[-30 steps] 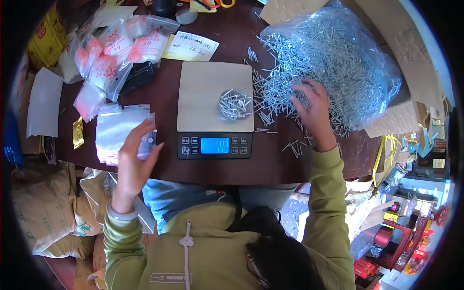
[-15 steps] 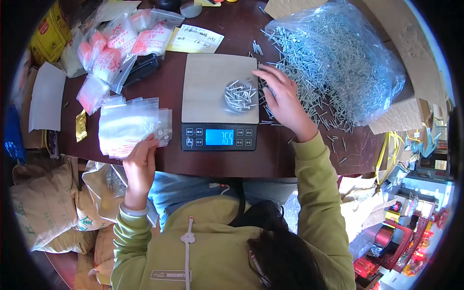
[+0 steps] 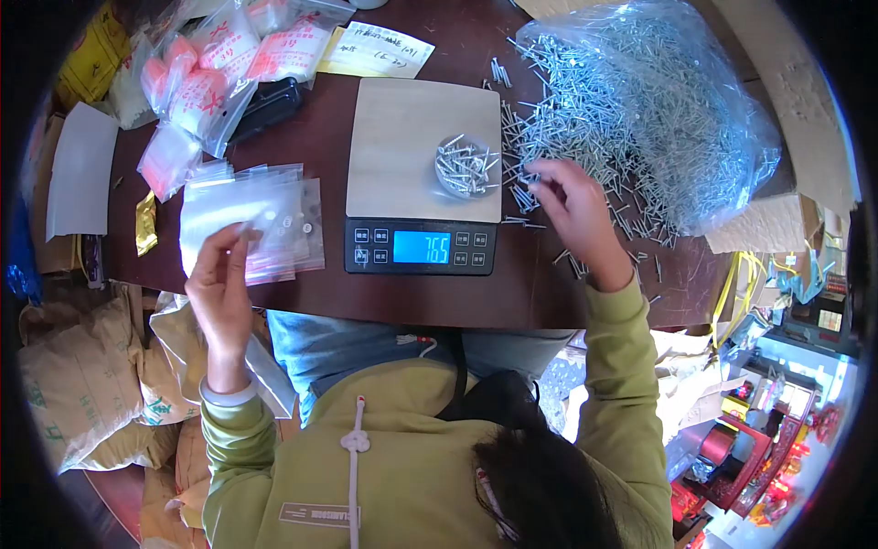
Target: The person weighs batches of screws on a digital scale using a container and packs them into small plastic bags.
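A digital scale reads 765 and bears a small clear dish full of silvery screws. My right hand is to the right of the scale, over loose screws; its fingers are bent, with the thumb and forefinger slightly apart and nothing plainly held. My left hand is over the lower left of a fanned stack of clear zip bags. Its thumb and forefinger come together at the bags; whether a bag is between them I cannot make out.
A large clear plastic bag of screws spills over the right side of the table. At the upper left are filled bags with red print, a black object and a handwritten slip. A gold wrapper lies farther left.
My left hand has moved left across the zip bags. My right hand has drawn away from the dish, down and right to the loose screws, its fingers more bent. The camera view has shifted slightly.
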`<action>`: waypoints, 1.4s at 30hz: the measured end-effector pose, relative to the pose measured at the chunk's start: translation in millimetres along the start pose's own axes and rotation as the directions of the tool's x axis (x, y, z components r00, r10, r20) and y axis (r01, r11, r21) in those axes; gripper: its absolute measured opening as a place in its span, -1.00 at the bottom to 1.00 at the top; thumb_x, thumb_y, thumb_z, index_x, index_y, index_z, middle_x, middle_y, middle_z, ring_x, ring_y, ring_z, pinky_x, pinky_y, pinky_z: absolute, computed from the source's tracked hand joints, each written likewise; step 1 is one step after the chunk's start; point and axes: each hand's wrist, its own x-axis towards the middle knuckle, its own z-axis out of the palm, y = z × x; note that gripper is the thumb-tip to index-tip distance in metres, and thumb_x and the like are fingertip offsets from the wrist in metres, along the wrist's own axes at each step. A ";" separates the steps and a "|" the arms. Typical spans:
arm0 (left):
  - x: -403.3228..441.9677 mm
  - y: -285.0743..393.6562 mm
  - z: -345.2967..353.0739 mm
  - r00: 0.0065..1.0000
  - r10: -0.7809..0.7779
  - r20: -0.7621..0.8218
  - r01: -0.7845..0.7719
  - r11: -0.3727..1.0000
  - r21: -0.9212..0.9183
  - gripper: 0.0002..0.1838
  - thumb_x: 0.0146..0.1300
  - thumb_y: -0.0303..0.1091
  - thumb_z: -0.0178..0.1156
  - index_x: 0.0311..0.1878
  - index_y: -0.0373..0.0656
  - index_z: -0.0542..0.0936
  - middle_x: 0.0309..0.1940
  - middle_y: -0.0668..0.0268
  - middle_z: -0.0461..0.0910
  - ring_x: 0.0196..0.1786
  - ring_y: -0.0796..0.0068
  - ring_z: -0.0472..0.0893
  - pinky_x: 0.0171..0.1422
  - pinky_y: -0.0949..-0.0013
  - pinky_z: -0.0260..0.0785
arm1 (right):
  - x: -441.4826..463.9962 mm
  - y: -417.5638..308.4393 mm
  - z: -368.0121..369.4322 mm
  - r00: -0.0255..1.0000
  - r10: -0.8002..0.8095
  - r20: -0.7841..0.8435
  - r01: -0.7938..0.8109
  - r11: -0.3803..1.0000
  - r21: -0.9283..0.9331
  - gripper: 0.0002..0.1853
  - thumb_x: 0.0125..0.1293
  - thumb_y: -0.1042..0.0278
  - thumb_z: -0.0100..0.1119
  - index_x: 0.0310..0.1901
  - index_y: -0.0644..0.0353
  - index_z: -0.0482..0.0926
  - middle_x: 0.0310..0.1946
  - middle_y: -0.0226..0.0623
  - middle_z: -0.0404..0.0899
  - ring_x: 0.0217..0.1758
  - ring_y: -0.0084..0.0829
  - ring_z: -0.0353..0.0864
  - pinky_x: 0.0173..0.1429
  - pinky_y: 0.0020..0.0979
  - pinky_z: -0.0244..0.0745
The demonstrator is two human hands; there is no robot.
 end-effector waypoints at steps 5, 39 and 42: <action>-6.8 30.3 -3.7 0.986 -0.108 0.124 0.119 0.989 -0.089 -0.92 0.31 -0.49 0.22 -0.29 -0.28 0.55 -0.44 0.41 0.58 -0.40 0.79 0.43 -0.31 0.66 0.26 | -19.5 -5.2 -2.1 0.997 0.053 0.048 -0.050 0.996 -0.072 -0.84 0.23 0.50 0.18 -0.13 0.22 0.56 -0.35 -0.13 0.49 -0.28 -0.11 0.51 -0.16 -0.23 0.42; -35.6 62.2 35.4 0.857 0.009 0.516 -0.025 0.999 0.023 -0.83 0.19 -0.44 0.35 -0.25 -0.33 0.60 -0.44 0.31 0.64 -0.39 0.68 0.55 -0.29 0.56 0.39 | 47.0 -55.8 30.2 0.989 -0.130 0.071 0.125 0.990 0.070 -0.86 0.15 0.48 0.32 -0.23 0.23 0.65 -0.38 -0.27 0.59 -0.43 -0.39 0.54 -0.30 -0.46 0.42; -35.6 64.6 32.9 0.855 -0.049 0.517 0.048 0.999 0.016 -0.83 0.19 -0.44 0.36 -0.25 -0.33 0.60 -0.43 0.28 0.65 -0.37 0.66 0.56 -0.27 0.54 0.40 | 45.2 -60.8 22.6 0.998 -0.062 -0.006 0.062 0.978 0.199 -0.89 0.15 0.45 0.32 -0.28 0.22 0.64 -0.38 -0.25 0.63 -0.38 -0.37 0.59 -0.28 -0.42 0.44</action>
